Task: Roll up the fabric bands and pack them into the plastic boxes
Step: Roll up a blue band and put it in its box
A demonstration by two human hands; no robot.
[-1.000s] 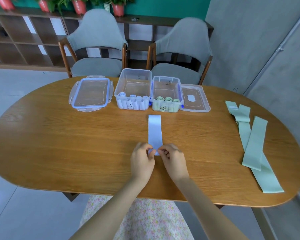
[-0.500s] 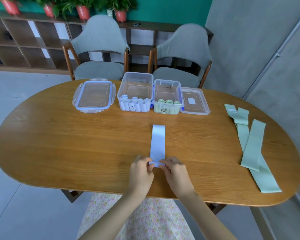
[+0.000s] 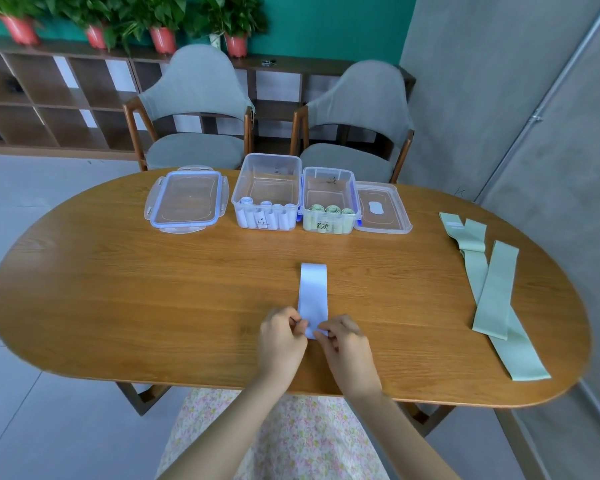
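Observation:
A pale blue fabric band (image 3: 313,292) lies flat on the wooden table (image 3: 118,289), pointing away from me. Its near end is curled into a small roll, pinched from the left by my left hand (image 3: 282,341) and from the right by my right hand (image 3: 347,348). At the back stand two open clear boxes: the larger box (image 3: 267,174) holds several rolled pale blue bands, the smaller box (image 3: 329,178) holds three rolled green bands. Several flat green bands (image 3: 492,296) lie on the table's right side.
A clear lid with a blue seal (image 3: 187,199) lies left of the boxes, and another lid (image 3: 383,209) lies right of them. Two grey chairs (image 3: 194,109) stand behind the table. A grey wall runs along the right.
The roll at the band's near end has grown a little and the flat length of band looks shorter. Both hands stay at that end. The camera has tilted, shifting the scene down the frame.

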